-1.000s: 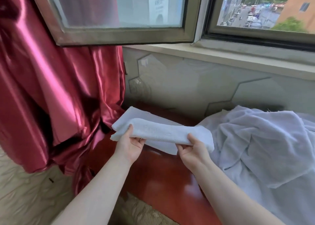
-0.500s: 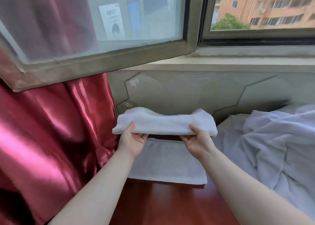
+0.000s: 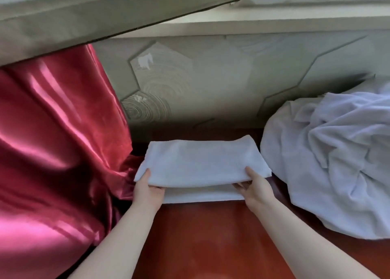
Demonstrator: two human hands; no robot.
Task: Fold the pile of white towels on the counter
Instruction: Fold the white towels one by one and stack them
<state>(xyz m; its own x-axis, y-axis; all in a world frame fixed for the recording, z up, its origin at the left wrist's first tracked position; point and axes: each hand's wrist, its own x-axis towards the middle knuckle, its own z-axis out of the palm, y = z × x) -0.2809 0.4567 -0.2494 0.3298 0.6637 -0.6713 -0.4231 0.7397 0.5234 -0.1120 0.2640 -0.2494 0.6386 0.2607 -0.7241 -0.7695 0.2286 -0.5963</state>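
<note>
White folded towel point(image 3: 202, 162), smooth and rectangular (atop another folded one), gripped at both near corners by left hand point(image 3: 147, 191) and right hand point(image 3: 256, 187).

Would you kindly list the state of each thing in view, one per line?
folded towel: folded, held at both near corners above another
lower towel: folded, flat on the counter
towel pile: crumpled, unfolded
left hand: grips the folded towel
right hand: grips the folded towel
red curtain: hanging, bunched
</note>
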